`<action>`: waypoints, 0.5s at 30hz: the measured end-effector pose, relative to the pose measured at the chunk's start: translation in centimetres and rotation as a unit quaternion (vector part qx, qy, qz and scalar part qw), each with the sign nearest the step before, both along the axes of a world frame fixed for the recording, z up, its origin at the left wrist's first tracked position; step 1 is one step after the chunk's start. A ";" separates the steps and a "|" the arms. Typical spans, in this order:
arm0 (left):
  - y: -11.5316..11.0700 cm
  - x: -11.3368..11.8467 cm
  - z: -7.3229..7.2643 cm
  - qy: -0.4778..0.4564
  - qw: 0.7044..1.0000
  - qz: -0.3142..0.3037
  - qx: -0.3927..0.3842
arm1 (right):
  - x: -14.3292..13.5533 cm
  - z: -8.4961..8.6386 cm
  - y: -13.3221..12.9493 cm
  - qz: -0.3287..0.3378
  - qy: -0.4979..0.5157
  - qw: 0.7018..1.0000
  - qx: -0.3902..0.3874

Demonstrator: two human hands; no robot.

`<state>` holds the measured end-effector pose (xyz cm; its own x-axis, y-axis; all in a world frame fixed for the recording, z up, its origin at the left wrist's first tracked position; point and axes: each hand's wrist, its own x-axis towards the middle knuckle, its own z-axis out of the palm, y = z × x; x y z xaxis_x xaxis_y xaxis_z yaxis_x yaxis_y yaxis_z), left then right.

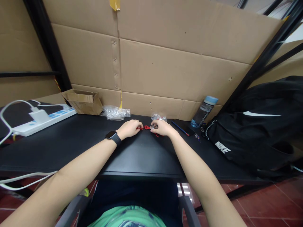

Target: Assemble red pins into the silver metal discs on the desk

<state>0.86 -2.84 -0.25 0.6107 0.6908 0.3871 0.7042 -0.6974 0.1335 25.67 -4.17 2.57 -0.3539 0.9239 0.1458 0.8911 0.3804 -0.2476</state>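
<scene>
A red knotted cord lies between my two hands on the black table. My left hand, with a dark smartwatch on its wrist, has its fingers closed on the cord's left end. On the other side, my right hand pinches the cord near a small clear, shiny piece; whether that piece is plastic or part of the cord I cannot tell. A crumpled clear plastic bag with a little red in it lies just behind my right hand.
Clear plastic wrapping and an open cardboard box sit at the back left, near a white power strip. Rightward are a blue pencil, keys, a water bottle and a black backpack. A cardboard wall rises behind.
</scene>
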 end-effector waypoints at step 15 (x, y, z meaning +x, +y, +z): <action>-0.3 0.7 -0.2 -0.067 0.998 -0.016 -0.005 | -0.4 0.2 0.2 0.050 -0.049 0.997 -0.022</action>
<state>1.52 -3.12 -0.40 0.5763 0.6755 0.4601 0.6566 -0.7178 0.2315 25.25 -4.01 2.75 -0.4543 0.8884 0.0663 0.8702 0.4585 -0.1805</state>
